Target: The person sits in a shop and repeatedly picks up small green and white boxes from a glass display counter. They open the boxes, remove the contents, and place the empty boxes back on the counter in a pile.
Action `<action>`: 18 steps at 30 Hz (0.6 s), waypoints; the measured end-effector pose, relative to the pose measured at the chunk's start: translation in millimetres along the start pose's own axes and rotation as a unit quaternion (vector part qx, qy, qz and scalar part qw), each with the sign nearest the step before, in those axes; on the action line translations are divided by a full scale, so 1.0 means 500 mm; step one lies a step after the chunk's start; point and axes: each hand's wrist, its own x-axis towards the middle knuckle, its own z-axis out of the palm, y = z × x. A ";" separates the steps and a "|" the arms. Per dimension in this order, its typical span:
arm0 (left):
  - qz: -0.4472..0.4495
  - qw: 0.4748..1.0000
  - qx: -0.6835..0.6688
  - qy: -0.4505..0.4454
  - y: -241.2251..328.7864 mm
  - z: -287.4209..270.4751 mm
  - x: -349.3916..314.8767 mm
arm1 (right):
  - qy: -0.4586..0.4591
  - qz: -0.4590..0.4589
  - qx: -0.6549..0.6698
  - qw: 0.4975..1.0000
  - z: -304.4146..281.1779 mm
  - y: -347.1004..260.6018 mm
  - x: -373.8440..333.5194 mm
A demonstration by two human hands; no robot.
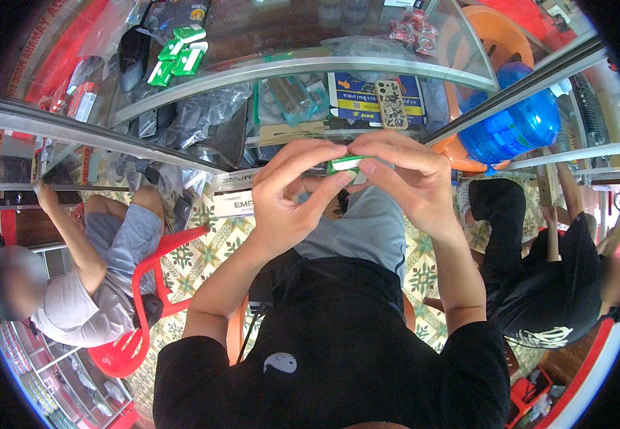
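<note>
A small green-and-white box (346,164) is held up in front of my chest, just below the shelf edge of a glass display case. My left hand (286,191) pinches its left side between thumb and fingertips. From the other side, my right hand (418,180) grips it with thumb and index finger. Fingers cover part of the box, and whether its flap is lifted I cannot make out. Several similar green-and-white boxes (179,57) lie in a loose pile on the glass at the upper left.
Beyond my hands, a phone in a patterned case (391,104) rests on a blue-and-yellow package (353,96). A big blue water bottle (514,118) stands at the right. One person sits on a red chair (145,300) at the left; another person in black (546,279) sits at the right.
</note>
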 end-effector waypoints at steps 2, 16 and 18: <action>0.040 0.996 0.068 -0.044 0.003 -0.018 0.007 | 0.000 -0.008 0.007 1.000 0.002 0.000 -0.003; 0.054 0.990 0.119 -0.054 0.016 -0.028 0.004 | 0.026 -0.025 -0.026 0.999 0.021 -0.005 -0.021; 0.077 0.984 0.135 -0.082 0.019 -0.036 0.007 | 0.028 -0.022 -0.027 0.999 0.023 -0.007 -0.028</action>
